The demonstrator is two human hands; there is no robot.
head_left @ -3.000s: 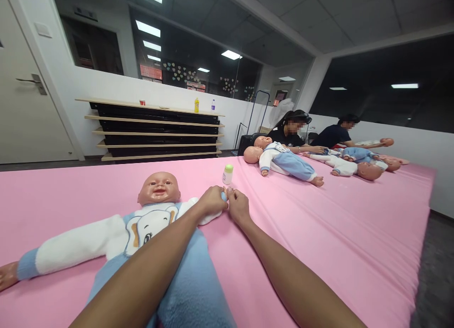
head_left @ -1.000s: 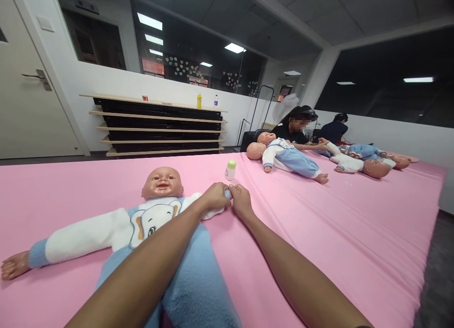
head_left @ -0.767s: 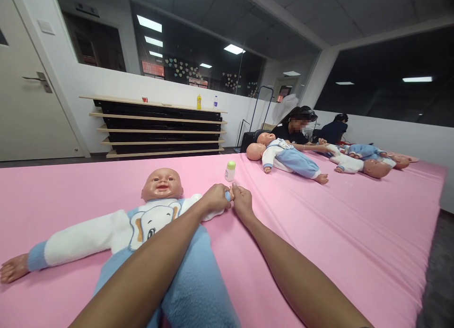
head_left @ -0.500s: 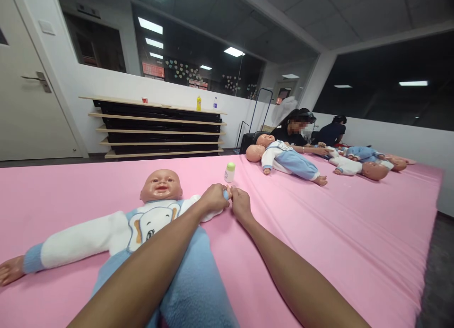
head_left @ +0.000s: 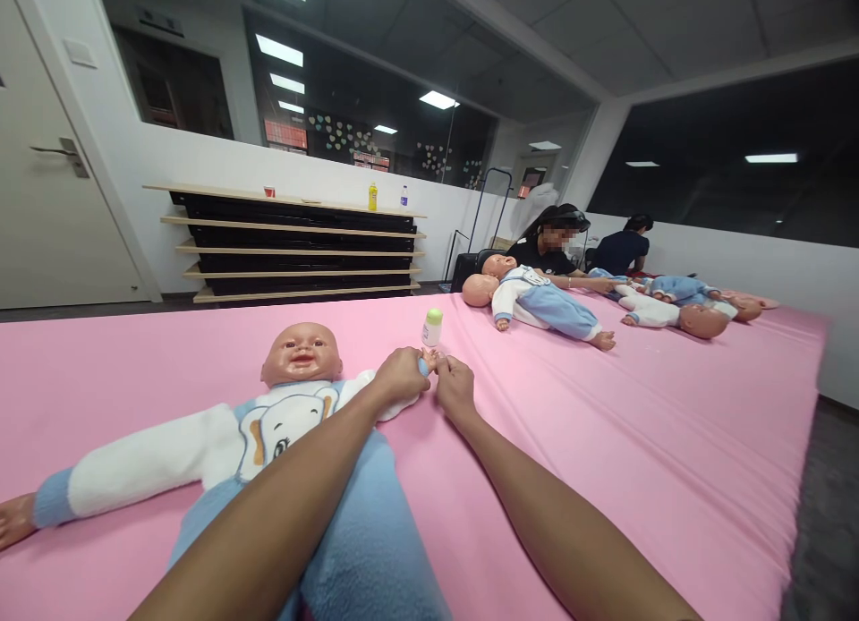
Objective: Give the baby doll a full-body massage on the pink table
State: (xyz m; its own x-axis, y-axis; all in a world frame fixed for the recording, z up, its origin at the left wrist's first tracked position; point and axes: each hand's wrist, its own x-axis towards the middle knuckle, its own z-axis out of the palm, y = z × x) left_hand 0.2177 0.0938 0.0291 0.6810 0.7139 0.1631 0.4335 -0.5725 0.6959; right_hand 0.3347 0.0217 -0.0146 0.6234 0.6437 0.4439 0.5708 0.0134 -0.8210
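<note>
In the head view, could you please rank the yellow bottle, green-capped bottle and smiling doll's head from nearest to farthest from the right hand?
1. Green-capped bottle: just beyond the right hand.
2. Smiling doll's head: to the left.
3. Yellow bottle: far back, atop stacked boards.

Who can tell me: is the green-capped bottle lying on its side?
No, the green-capped bottle stands upright on the pink sheet.

doll head point(head_left: 301, 353): glossy smooth plast. | outfit point(head_left: 288, 420): fuzzy matt cloth | tbl cover point(head_left: 604, 424): matt cloth
</note>
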